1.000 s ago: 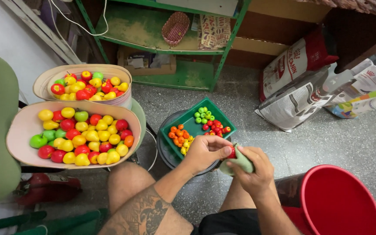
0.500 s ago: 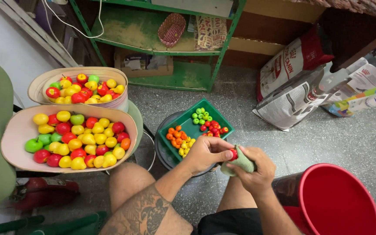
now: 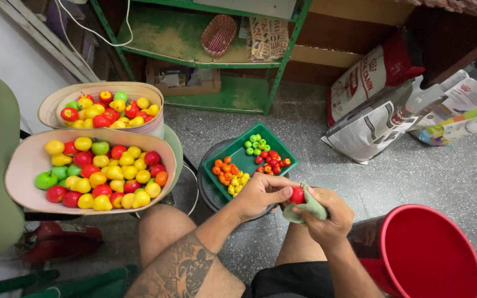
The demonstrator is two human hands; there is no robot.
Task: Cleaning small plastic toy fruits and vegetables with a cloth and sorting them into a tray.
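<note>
Fruit, small and red (image 3: 297,195), is pinched by left hand (image 3: 260,194), closed; pale green cloth (image 3: 308,207) is gripped against its right side by right hand (image 3: 327,216).

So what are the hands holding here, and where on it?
The left hand pinches a small red fruit by its left side with the fingertips. The right hand holds a green cloth pressed against the fruit's right side.
</note>
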